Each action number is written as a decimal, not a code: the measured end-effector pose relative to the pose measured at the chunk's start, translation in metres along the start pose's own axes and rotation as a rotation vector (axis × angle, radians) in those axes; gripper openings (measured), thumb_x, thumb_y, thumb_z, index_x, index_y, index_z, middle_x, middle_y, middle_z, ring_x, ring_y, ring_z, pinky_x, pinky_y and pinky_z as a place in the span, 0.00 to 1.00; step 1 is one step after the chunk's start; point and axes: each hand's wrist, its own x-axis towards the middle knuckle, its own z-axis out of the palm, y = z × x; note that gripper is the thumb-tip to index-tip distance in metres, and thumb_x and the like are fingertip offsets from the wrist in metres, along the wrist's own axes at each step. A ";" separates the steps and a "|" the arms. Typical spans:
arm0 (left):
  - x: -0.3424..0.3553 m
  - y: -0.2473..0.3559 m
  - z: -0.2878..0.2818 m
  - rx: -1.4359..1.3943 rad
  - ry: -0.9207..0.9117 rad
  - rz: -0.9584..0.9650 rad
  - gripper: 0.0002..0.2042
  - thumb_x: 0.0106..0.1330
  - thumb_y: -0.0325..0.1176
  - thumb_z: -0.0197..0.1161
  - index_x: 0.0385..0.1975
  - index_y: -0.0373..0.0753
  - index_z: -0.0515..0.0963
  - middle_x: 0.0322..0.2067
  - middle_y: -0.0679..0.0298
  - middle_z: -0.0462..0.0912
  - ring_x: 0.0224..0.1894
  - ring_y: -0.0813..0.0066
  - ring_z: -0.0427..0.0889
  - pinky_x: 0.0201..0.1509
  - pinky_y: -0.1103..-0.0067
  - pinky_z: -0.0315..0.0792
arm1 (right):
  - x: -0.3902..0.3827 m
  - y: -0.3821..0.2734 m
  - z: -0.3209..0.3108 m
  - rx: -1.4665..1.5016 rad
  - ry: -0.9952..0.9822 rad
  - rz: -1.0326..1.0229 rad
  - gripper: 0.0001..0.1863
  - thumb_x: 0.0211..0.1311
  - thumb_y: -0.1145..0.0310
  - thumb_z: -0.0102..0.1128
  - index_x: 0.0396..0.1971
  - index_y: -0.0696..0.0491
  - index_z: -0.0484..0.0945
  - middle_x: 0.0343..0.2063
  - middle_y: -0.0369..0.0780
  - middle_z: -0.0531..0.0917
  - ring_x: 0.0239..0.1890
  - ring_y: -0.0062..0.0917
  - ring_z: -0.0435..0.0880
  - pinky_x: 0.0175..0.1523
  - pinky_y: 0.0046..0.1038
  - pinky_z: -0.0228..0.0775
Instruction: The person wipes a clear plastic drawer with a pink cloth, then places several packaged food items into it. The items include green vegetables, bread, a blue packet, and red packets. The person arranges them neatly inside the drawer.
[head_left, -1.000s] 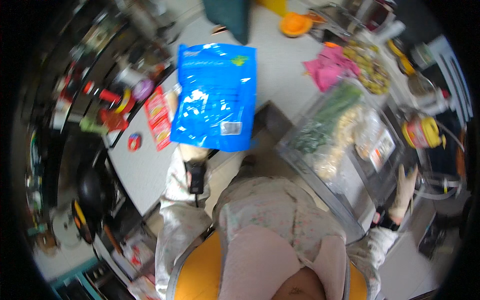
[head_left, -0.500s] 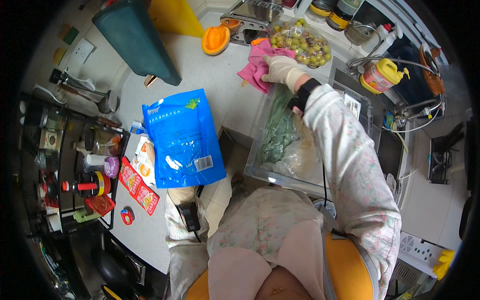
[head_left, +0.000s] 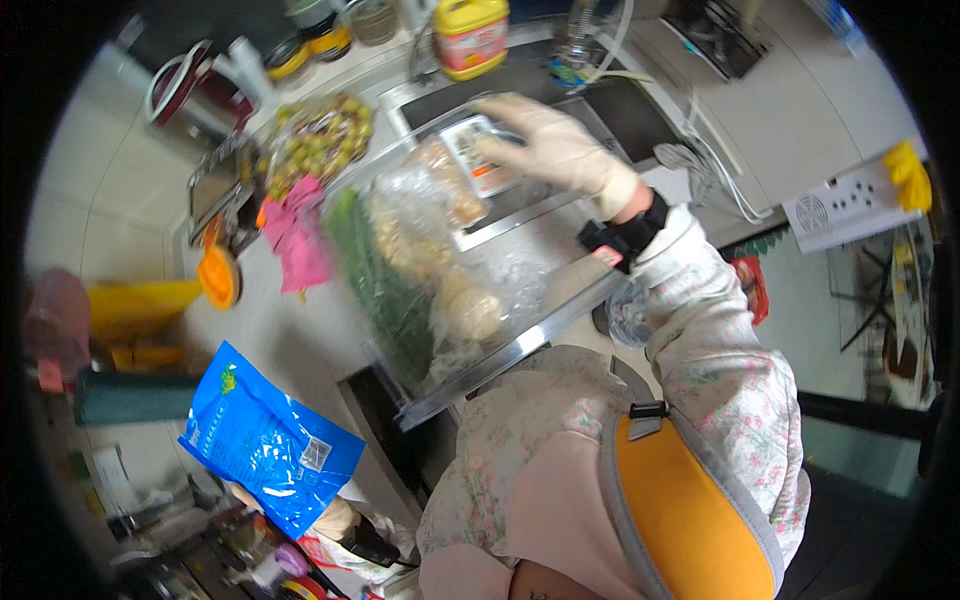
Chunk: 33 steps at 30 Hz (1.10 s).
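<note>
My left hand, in a pale glove, grips the lower edge of a large shiny blue bag; most of its fingers are hidden behind the bag. My right hand, gloved too and slightly blurred, hovers with fingers spread over the far right part of a clear plastic bin. Close to its fingertips lies a labelled packet with a white-and-dark face. Inside the bin are long green leafy vegetables in a bag and pale food in clear plastic bags.
A pink cloth lies left of the bin, near a bag of green fruit and a cut orange squash. Beyond the bin are a sink and a yellow jug. A dark green box stands far left.
The view has swung to the right. My right hand has left the pink cloth and moved over the labelled packet, its fingers spreading. My left hand still holds the blue bag.
</note>
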 end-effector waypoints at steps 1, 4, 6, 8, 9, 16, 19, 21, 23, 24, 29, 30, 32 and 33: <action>0.007 -0.008 0.018 0.007 -0.058 -0.028 0.29 0.71 0.49 0.48 0.66 0.40 0.58 0.62 0.52 0.68 0.59 0.58 0.71 0.64 0.63 0.65 | -0.022 0.036 -0.022 -0.068 0.081 0.101 0.32 0.60 0.46 0.57 0.60 0.48 0.70 0.55 0.49 0.75 0.56 0.42 0.74 0.59 0.35 0.68; 0.027 -0.033 0.076 0.017 -0.217 -0.097 0.28 0.72 0.47 0.48 0.67 0.39 0.58 0.62 0.52 0.67 0.59 0.59 0.71 0.65 0.64 0.64 | -0.097 0.146 -0.067 -0.351 0.029 0.665 0.36 0.58 0.41 0.55 0.63 0.45 0.66 0.57 0.53 0.72 0.57 0.47 0.73 0.60 0.36 0.67; 0.034 -0.049 0.108 0.018 -0.303 -0.133 0.27 0.72 0.45 0.49 0.67 0.39 0.57 0.62 0.53 0.67 0.60 0.60 0.71 0.66 0.65 0.64 | -0.141 0.206 -0.073 -0.495 -0.007 0.895 0.39 0.57 0.38 0.54 0.65 0.44 0.62 0.61 0.54 0.67 0.59 0.50 0.71 0.61 0.38 0.66; 0.039 -0.069 0.141 0.043 -0.384 -0.179 0.26 0.73 0.44 0.49 0.67 0.39 0.57 0.62 0.53 0.67 0.60 0.60 0.70 0.66 0.66 0.63 | -0.176 0.255 -0.065 -0.562 0.060 1.084 0.37 0.58 0.43 0.56 0.67 0.36 0.59 0.65 0.53 0.61 0.59 0.52 0.71 0.61 0.43 0.66; 0.039 -0.080 0.154 0.063 -0.423 -0.192 0.26 0.73 0.43 0.49 0.67 0.39 0.57 0.62 0.53 0.67 0.60 0.61 0.70 0.66 0.66 0.63 | -0.191 0.275 -0.064 -0.542 0.144 1.034 0.37 0.57 0.45 0.57 0.67 0.34 0.58 0.66 0.53 0.60 0.58 0.53 0.71 0.60 0.43 0.67; 0.036 -0.207 0.254 0.339 -0.765 0.037 0.24 0.72 0.29 0.52 0.66 0.38 0.57 0.62 0.49 0.66 0.62 0.62 0.69 0.67 0.66 0.62 | -0.221 0.337 -0.060 -0.458 0.117 1.068 0.24 0.61 0.53 0.54 0.56 0.45 0.72 0.41 0.50 0.83 0.45 0.46 0.81 0.50 0.44 0.73; 0.044 -0.246 0.290 -0.069 -0.595 -0.563 0.28 0.69 0.47 0.53 0.64 0.37 0.63 0.59 0.50 0.71 0.59 0.56 0.72 0.65 0.62 0.64 | -0.212 0.339 -0.077 -0.064 0.323 1.191 0.23 0.63 0.50 0.53 0.43 0.56 0.82 0.36 0.50 0.85 0.42 0.43 0.83 0.48 0.35 0.73; 0.056 -0.271 0.312 -0.194 -0.590 -0.804 0.32 0.67 0.55 0.52 0.62 0.35 0.65 0.58 0.48 0.72 0.59 0.51 0.72 0.65 0.59 0.64 | -0.206 0.329 -0.091 0.530 0.564 1.116 0.22 0.63 0.54 0.58 0.42 0.60 0.81 0.37 0.44 0.85 0.39 0.31 0.84 0.47 0.27 0.72; 0.063 -0.296 0.326 -0.459 -0.699 -1.008 0.32 0.69 0.56 0.48 0.64 0.36 0.63 0.60 0.49 0.70 0.61 0.52 0.70 0.68 0.59 0.61 | -0.200 0.302 -0.094 1.023 0.827 0.838 0.21 0.65 0.58 0.57 0.46 0.61 0.80 0.40 0.39 0.84 0.41 0.23 0.80 0.50 0.22 0.70; 0.066 -0.307 0.330 -0.681 -0.774 -1.153 0.32 0.70 0.57 0.45 0.65 0.37 0.62 0.61 0.49 0.69 0.62 0.52 0.69 0.69 0.59 0.59 | -0.194 0.287 -0.099 1.243 0.857 0.699 0.21 0.67 0.58 0.55 0.48 0.60 0.79 0.43 0.40 0.83 0.45 0.24 0.79 0.54 0.22 0.68; 0.063 -0.366 0.353 -0.430 -0.704 -1.122 0.38 0.66 0.62 0.50 0.65 0.35 0.61 0.61 0.49 0.68 0.60 0.51 0.70 0.66 0.57 0.62 | -0.125 0.185 -0.079 0.381 0.696 0.158 0.24 0.68 0.64 0.51 0.61 0.56 0.63 0.62 0.48 0.66 0.62 0.40 0.67 0.68 0.36 0.55; 0.061 -0.375 0.358 -0.546 -0.725 -1.177 0.38 0.66 0.62 0.49 0.65 0.35 0.60 0.62 0.49 0.68 0.61 0.52 0.70 0.66 0.57 0.62 | -0.110 0.160 -0.067 0.518 0.713 0.068 0.27 0.64 0.66 0.56 0.61 0.54 0.62 0.61 0.50 0.66 0.63 0.42 0.64 0.69 0.39 0.52; 0.047 -0.389 0.363 -0.741 -0.986 -1.077 0.35 0.68 0.60 0.48 0.66 0.37 0.59 0.63 0.50 0.66 0.63 0.53 0.67 0.67 0.58 0.61 | -0.092 0.130 -0.057 0.058 0.440 0.129 0.31 0.63 0.55 0.55 0.64 0.48 0.62 0.62 0.52 0.63 0.62 0.52 0.62 0.68 0.45 0.51; 0.039 -0.394 0.365 -0.784 -1.020 -0.962 0.33 0.70 0.58 0.46 0.66 0.39 0.59 0.64 0.52 0.64 0.64 0.55 0.65 0.68 0.59 0.60 | -0.081 0.127 -0.054 -0.032 0.423 0.161 0.28 0.64 0.57 0.54 0.64 0.46 0.66 0.64 0.52 0.63 0.64 0.58 0.59 0.68 0.43 0.52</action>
